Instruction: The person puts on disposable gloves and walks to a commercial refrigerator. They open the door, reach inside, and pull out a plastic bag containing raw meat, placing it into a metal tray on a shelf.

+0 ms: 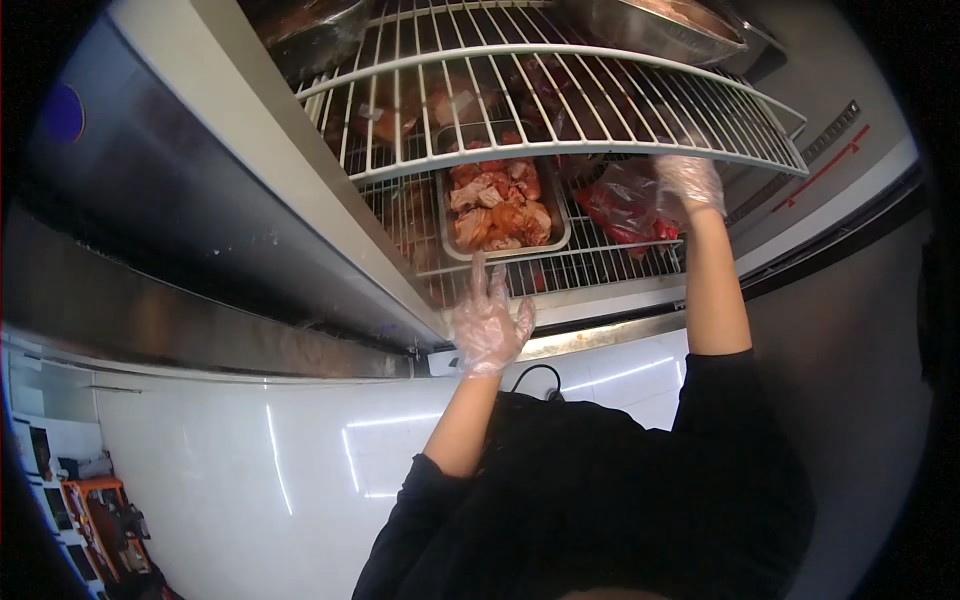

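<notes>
A metal tray (564,238) of raw meat pieces (501,201) rests on a lower wire shelf (600,271) inside a refrigerator. My left hand (489,322), in a clear plastic glove, is just in front of the tray's near edge. Its fingers are spread and it holds nothing; whether a fingertip touches the rim I cannot tell. On the right, my gloved right hand (688,180) reaches in beside a red and clear plastic bag (622,201). The upper shelf hides its fingertips, so its grip does not show.
An upper wire shelf (525,146) overhangs the tray, its front rail crossing above both hands. Metal pans (667,34) stand on it. To the left is the open refrigerator door (172,195). More wrapped meat (390,120) lies deeper inside. Glossy white floor (300,450) spreads below.
</notes>
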Action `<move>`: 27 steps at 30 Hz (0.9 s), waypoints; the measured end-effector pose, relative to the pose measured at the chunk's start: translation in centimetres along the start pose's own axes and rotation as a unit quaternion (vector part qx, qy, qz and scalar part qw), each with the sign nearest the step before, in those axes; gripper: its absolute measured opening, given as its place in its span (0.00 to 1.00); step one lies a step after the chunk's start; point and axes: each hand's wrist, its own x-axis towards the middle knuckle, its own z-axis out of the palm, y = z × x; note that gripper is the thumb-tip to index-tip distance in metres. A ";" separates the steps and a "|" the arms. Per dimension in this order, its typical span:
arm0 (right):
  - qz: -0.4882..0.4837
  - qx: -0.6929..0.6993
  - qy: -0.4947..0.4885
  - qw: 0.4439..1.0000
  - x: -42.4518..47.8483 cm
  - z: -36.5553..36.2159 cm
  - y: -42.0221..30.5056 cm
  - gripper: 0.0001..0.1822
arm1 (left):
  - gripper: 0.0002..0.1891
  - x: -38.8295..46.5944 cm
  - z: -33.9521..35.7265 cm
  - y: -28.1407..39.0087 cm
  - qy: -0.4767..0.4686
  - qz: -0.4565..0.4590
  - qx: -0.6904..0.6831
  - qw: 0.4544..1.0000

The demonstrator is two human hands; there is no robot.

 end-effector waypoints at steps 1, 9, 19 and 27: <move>0.007 -0.010 0.084 0.996 1.0 2.9 3.9 0.23 | 0.34 0.1 0.2 0.1 -0.002 0.007 -0.001 1.000; 0.072 0.203 0.283 0.935 1.0 1.7 9.0 0.21 | 0.31 0.0 0.3 0.0 -0.010 -0.024 -0.004 1.000; -0.048 -0.170 0.073 0.982 3.4 6.7 5.6 0.17 | 0.35 0.0 0.8 -0.3 0.003 -0.009 -0.004 1.000; 0.042 -0.090 -0.134 0.986 3.0 6.7 0.8 0.25 | 0.31 0.0 0.5 -0.4 0.008 -0.016 -0.005 1.000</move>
